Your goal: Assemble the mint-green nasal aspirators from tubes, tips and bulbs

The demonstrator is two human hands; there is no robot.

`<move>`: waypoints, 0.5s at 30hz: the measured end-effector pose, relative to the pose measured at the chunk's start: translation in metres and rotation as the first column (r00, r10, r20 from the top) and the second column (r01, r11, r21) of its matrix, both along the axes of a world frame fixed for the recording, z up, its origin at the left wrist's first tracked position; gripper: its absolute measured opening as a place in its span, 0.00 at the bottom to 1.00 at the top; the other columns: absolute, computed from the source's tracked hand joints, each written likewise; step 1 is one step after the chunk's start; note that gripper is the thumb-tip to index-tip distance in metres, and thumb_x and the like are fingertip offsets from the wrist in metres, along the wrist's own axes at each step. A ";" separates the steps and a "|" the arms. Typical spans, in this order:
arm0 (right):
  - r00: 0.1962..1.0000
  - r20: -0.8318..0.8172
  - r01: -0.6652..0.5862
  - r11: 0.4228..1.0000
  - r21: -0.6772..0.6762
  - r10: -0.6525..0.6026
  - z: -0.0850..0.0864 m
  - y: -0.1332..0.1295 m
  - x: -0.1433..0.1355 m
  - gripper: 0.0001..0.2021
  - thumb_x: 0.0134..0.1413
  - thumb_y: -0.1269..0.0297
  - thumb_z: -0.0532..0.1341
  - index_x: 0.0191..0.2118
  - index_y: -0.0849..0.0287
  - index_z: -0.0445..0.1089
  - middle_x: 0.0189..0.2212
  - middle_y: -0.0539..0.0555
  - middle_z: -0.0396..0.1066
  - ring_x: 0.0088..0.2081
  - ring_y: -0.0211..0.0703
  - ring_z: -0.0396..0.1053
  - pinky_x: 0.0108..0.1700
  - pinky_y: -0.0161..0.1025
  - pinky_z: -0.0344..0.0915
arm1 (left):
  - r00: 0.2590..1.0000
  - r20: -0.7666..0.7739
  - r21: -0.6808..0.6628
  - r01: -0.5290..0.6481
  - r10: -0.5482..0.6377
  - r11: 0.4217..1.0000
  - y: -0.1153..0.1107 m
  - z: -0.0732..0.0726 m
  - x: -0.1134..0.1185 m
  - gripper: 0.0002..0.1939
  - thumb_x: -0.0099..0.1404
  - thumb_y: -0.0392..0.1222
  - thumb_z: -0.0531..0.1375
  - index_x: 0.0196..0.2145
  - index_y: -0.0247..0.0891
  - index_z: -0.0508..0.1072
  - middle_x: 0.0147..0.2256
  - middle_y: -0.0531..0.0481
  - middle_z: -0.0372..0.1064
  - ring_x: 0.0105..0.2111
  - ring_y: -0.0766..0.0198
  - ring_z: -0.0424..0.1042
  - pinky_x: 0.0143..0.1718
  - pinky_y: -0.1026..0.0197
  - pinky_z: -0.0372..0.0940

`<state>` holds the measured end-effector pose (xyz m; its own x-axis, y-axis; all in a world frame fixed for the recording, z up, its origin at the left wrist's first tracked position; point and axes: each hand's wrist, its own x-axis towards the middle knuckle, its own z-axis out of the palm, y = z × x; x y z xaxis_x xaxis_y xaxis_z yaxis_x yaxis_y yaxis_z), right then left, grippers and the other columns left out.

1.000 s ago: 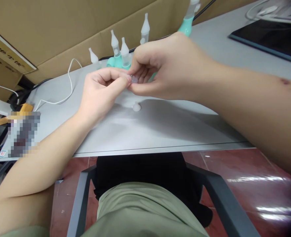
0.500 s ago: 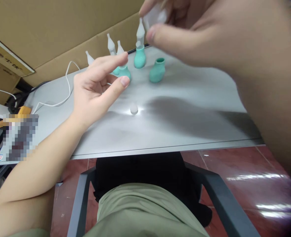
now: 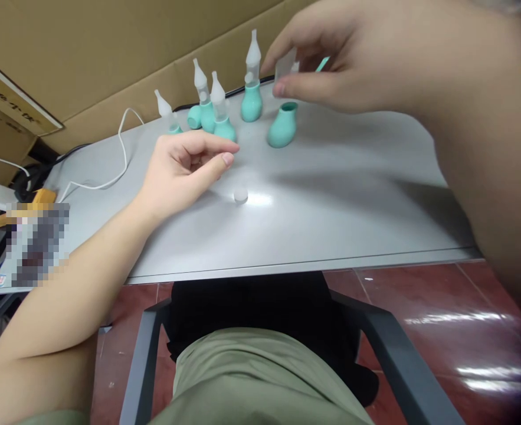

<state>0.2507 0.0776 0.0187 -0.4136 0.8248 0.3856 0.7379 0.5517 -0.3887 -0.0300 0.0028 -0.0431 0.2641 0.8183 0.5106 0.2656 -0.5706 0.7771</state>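
Observation:
My right hand [image 3: 326, 65] pinches a translucent plastic cup-like piece [image 3: 285, 66] between thumb and fingers, above an open-topped teal rubber bulb [image 3: 282, 126]. The piece's far side is hidden by the fingers. My left hand [image 3: 193, 165] holds nothing; its thumb and index finger are apart, close over the table. Just right of its fingertips lies a small white round cap [image 3: 241, 196]. Behind it stand several nasal aspirators, teal bulbs with white pointed tips: one [image 3: 252, 77] upright nearest the bulb, one [image 3: 219, 109] just behind my left hand, and another [image 3: 165, 109] partly covered by that hand.
The grey table [image 3: 331, 230] backs onto a cardboard wall [image 3: 123, 53]. A white cable [image 3: 121, 171] curls over its left side. Another teal bulb [image 3: 194, 117] lies among the aspirators. A bit of teal [image 3: 323, 64] shows behind my right hand. Chair armrests [image 3: 393, 354] flank my lap.
My right hand has come down and slightly right with the translucent piece, closer to the open teal bulb. My left hand has lowered and moved a little right, its fingers drawn closer together.

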 end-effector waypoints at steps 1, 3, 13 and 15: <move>1.000 0.020 0.004 1.000 -0.012 -0.004 -0.001 0.003 0.000 0.20 0.71 0.74 0.78 0.63 0.51 0.90 0.41 0.43 0.80 0.36 0.15 0.64 0.34 0.07 0.49 | 1.000 -0.007 0.001 0.000 0.000 1.000 0.002 -0.001 -0.001 0.02 0.76 0.40 0.79 0.42 0.47 0.96 0.34 0.51 0.84 0.30 0.67 0.77 0.33 0.62 0.74; 0.999 0.033 0.006 1.000 -0.021 -0.005 -0.003 0.006 0.001 0.19 0.67 0.76 0.81 0.59 0.53 0.92 0.37 0.43 0.79 0.34 0.16 0.64 0.33 0.09 0.50 | 1.000 -0.022 0.003 0.005 -0.005 1.000 0.005 -0.002 -0.002 0.02 0.75 0.43 0.79 0.42 0.46 0.96 0.34 0.50 0.84 0.29 0.67 0.77 0.33 0.61 0.74; 0.984 -0.130 -0.115 0.992 0.044 0.120 -0.008 0.018 0.002 0.25 0.42 0.85 0.84 0.45 0.51 0.93 0.21 0.29 0.71 0.22 0.13 0.64 0.25 0.04 0.51 | 0.991 -0.112 -0.193 -0.089 0.068 0.977 -0.006 0.005 0.001 0.05 0.76 0.46 0.78 0.42 0.46 0.96 0.34 0.48 0.83 0.33 0.63 0.74 0.36 0.57 0.70; 0.974 -0.168 -0.145 0.987 0.067 0.154 -0.007 0.016 0.000 0.25 0.39 0.89 0.82 0.40 0.52 0.92 0.19 0.28 0.69 0.21 0.12 0.63 0.25 0.03 0.51 | 0.991 -0.116 -0.205 -0.096 0.073 0.974 -0.006 0.006 0.002 0.06 0.75 0.46 0.78 0.42 0.45 0.96 0.34 0.48 0.83 0.33 0.62 0.73 0.36 0.57 0.69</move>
